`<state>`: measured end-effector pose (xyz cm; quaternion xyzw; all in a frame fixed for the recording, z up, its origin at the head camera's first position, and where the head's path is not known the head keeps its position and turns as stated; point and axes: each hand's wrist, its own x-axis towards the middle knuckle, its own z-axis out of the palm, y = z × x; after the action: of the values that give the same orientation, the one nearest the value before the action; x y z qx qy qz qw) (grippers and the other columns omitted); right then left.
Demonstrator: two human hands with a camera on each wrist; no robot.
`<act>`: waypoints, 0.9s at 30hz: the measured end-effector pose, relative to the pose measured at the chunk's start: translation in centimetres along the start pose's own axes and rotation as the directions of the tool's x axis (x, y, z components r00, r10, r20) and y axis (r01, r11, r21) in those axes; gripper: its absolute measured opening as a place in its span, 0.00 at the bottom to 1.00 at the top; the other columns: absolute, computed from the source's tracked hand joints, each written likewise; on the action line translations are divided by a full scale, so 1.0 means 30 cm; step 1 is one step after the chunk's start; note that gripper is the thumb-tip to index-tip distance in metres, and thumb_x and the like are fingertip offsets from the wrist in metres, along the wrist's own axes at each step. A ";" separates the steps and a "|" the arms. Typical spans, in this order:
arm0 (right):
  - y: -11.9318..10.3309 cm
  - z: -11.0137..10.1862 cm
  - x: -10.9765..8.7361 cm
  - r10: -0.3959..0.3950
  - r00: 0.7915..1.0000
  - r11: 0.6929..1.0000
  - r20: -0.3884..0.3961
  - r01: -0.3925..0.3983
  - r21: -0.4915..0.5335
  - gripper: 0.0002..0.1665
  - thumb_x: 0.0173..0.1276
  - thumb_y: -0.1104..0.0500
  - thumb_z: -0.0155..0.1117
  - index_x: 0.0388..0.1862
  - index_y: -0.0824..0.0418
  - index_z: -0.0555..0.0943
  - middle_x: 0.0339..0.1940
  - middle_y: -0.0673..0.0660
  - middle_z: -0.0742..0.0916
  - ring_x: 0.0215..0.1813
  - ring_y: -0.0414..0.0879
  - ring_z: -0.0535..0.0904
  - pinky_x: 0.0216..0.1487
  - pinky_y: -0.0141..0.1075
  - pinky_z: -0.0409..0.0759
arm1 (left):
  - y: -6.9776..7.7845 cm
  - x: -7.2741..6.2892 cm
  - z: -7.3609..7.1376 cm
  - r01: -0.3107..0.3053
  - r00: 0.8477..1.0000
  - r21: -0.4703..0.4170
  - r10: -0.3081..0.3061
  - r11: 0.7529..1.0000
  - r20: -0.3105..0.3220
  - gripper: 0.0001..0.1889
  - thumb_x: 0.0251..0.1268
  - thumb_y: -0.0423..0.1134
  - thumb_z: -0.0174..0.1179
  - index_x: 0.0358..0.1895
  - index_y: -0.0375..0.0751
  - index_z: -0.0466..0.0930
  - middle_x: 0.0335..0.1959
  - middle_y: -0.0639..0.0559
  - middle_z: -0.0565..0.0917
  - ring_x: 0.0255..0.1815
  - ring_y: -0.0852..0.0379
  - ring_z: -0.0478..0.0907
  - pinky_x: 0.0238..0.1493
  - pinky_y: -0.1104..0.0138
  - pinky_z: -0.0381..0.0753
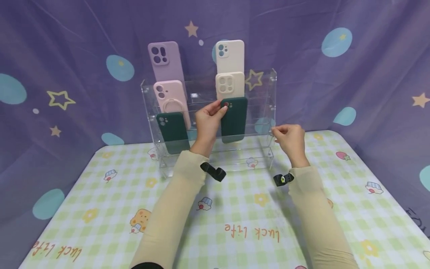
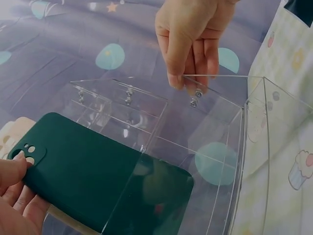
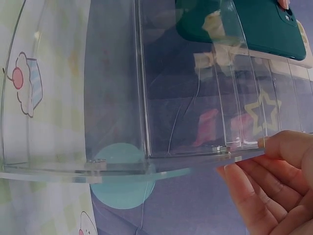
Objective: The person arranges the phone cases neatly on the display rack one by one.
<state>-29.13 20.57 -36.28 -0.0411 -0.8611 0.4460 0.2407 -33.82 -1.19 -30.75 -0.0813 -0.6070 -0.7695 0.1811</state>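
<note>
My left hand (image 1: 205,125) pinches a dark green phone case (image 1: 235,121) by its camera corner, thumb over the camera opening in the left wrist view. The case leans in the front tier of a clear acrylic display stand (image 1: 273,87), its lower part behind the clear front panel. With thumb and fingers, my right hand (image 3: 274,181) grips the stand's right side edge. Behind the green case rise a cream phone case (image 1: 235,80) and a white phone case (image 1: 236,56).
On the stand's left side, a second dark green case (image 1: 173,132), a pink case with a ring (image 1: 171,93) and a purple case (image 1: 169,63) stand in tiers. Beneath is a green checked tablecloth (image 1: 235,209). A purple patterned curtain (image 1: 295,74) hangs behind.
</note>
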 end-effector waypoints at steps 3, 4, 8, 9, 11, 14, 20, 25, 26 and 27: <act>0.002 0.000 0.000 -0.003 1.000 1.000 -0.001 0.003 0.006 0.13 0.65 0.60 0.62 0.37 0.70 0.86 0.33 0.66 0.87 0.28 0.55 0.85 0.22 0.23 0.77 | -0.005 -0.001 0.002 0.009 1.000 0.012 -0.009 1.000 0.005 0.14 0.53 0.23 0.65 0.46 0.25 0.82 0.42 0.33 0.83 0.36 0.64 0.83 0.45 0.69 0.81; 0.002 0.000 0.001 -0.006 1.000 1.000 -0.002 0.006 0.007 0.13 0.65 0.60 0.62 0.37 0.70 0.86 0.32 0.66 0.87 0.28 0.55 0.85 0.22 0.23 0.77 | -0.006 -0.003 0.003 0.009 1.000 0.017 -0.009 1.000 0.002 0.14 0.54 0.23 0.65 0.45 0.25 0.82 0.42 0.33 0.83 0.37 0.63 0.83 0.45 0.69 0.81; -0.001 0.002 0.004 -0.020 1.000 1.000 -0.011 0.020 0.009 0.12 0.65 0.60 0.62 0.36 0.70 0.86 0.31 0.66 0.87 0.26 0.52 0.85 0.22 0.23 0.77 | -0.010 -0.009 0.003 0.002 1.000 0.049 -0.002 0.999 -0.001 0.14 0.54 0.24 0.65 0.45 0.26 0.82 0.41 0.35 0.84 0.41 0.57 0.84 0.45 0.69 0.81; 0.000 0.002 0.004 -0.021 1.000 1.000 -0.011 0.021 0.004 0.12 0.65 0.60 0.62 0.36 0.70 0.86 0.31 0.65 0.87 0.25 0.50 0.84 0.22 0.23 0.77 | -0.011 -0.011 0.003 0.001 1.000 0.056 -0.001 0.998 -0.001 0.14 0.54 0.24 0.65 0.46 0.27 0.82 0.42 0.35 0.84 0.42 0.55 0.84 0.46 0.69 0.81; 0.000 0.001 0.004 -0.021 1.000 1.000 -0.014 0.021 -0.002 0.12 0.65 0.60 0.62 0.36 0.69 0.86 0.31 0.65 0.88 0.24 0.48 0.84 0.21 0.23 0.76 | -0.016 -0.015 0.002 0.001 1.000 0.064 -0.001 0.998 0.004 0.14 0.54 0.24 0.65 0.46 0.26 0.82 0.42 0.35 0.84 0.43 0.53 0.84 0.46 0.69 0.81; 0.002 0.000 0.003 -0.015 1.000 1.000 -0.016 0.015 -0.004 0.12 0.65 0.60 0.62 0.36 0.69 0.86 0.31 0.65 0.88 0.23 0.48 0.84 0.20 0.23 0.76 | -0.025 -0.020 0.000 0.014 1.000 0.065 -0.014 0.998 0.004 0.14 0.54 0.23 0.65 0.46 0.26 0.81 0.42 0.34 0.84 0.44 0.52 0.84 0.46 0.69 0.81; 0.002 0.000 0.002 -0.015 1.000 1.000 -0.021 0.015 0.014 0.12 0.65 0.61 0.62 0.36 0.70 0.86 0.31 0.66 0.87 0.27 0.55 0.85 0.21 0.22 0.77 | -0.038 -0.027 -0.004 0.011 1.000 0.064 -0.011 0.998 -0.001 0.14 0.54 0.23 0.64 0.46 0.25 0.81 0.42 0.34 0.84 0.44 0.52 0.84 0.46 0.70 0.81; 0.002 0.003 0.003 -0.018 1.000 1.000 -0.024 0.018 0.019 0.12 0.65 0.61 0.62 0.36 0.71 0.86 0.31 0.66 0.87 0.28 0.56 0.85 0.22 0.22 0.77 | -0.040 -0.033 -0.009 0.019 1.000 0.045 -0.019 0.999 0.002 0.14 0.53 0.22 0.65 0.45 0.25 0.82 0.41 0.34 0.84 0.43 0.52 0.84 0.45 0.69 0.81; 0.003 0.004 0.003 -0.017 1.000 1.000 -0.024 0.017 0.016 0.12 0.65 0.61 0.62 0.36 0.71 0.86 0.31 0.66 0.87 0.28 0.56 0.85 0.22 0.22 0.77 | -0.041 -0.034 -0.010 0.022 1.000 0.042 -0.022 0.999 0.003 0.14 0.53 0.22 0.65 0.45 0.25 0.82 0.41 0.34 0.84 0.42 0.53 0.84 0.45 0.69 0.81; 0.003 0.004 0.003 -0.017 1.000 1.000 -0.025 0.017 0.014 0.12 0.65 0.61 0.62 0.36 0.70 0.86 0.31 0.66 0.87 0.28 0.56 0.85 0.22 0.22 0.77 | -0.043 -0.034 -0.011 0.024 1.000 0.037 -0.024 0.999 0.004 0.14 0.52 0.22 0.65 0.45 0.25 0.82 0.41 0.34 0.84 0.41 0.54 0.84 0.45 0.69 0.81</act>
<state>-29.28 20.56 -36.39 -0.0377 -0.8552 0.4495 0.2553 -33.32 -1.07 -32.34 -0.0722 -0.6225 -0.7601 0.1719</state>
